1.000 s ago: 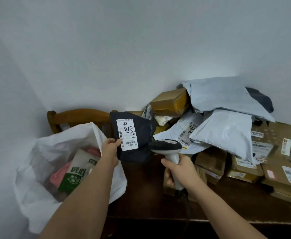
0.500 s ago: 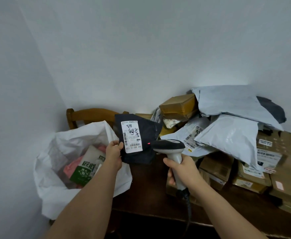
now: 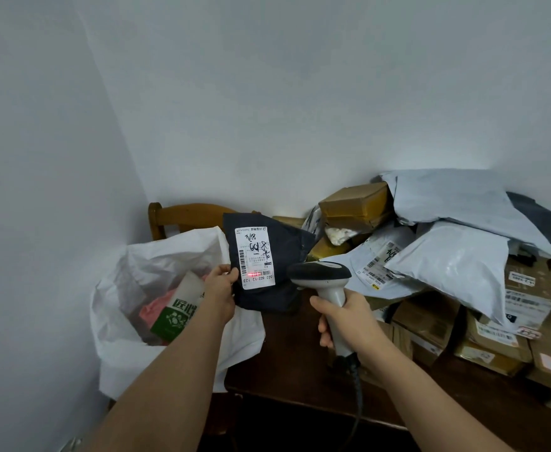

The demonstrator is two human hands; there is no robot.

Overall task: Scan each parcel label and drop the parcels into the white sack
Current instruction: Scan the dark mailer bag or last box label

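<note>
Dark navy plastic mailer [image 3: 277,256], held upright in the air above the far left corner of the dark wooden table [image 3: 293,350], just right of the white sack [image 3: 156,256]. Its white shipping label [image 3: 255,257] faces the camera, turned sideways, with handwritten marks in the middle and a printed barcode along its lower edge. A red scan line [image 3: 255,274] falls across that barcode. The left hand [image 3: 220,290] pinches the mailer at its lower left edge, thumb on the front face just beside the label; the fingers behind the mailer are hidden. The right hand [image 3: 342,316] is curled around the pale handle of a barcode scanner [image 3: 321,275], whose dark head points at the label from the right, near but not touching it. The scanner's cable [image 3: 357,396] hangs down from the handle base and is lost against the dark table edge.

The sack stands open at left, in front of a wooden chair back [image 3: 186,216]; inside it lie a white-and-green printed packet [image 3: 178,313] and something pink [image 3: 155,309], both partly covered by the left forearm and sack rim. At right, a pile of grey poly mailers [image 3: 447,265] rests on brown cardboard boxes [image 3: 431,324], with one taped box [image 3: 354,203] on top by the wall. The pile is cut off by the right frame edge, and its label print is too small to read.
</note>
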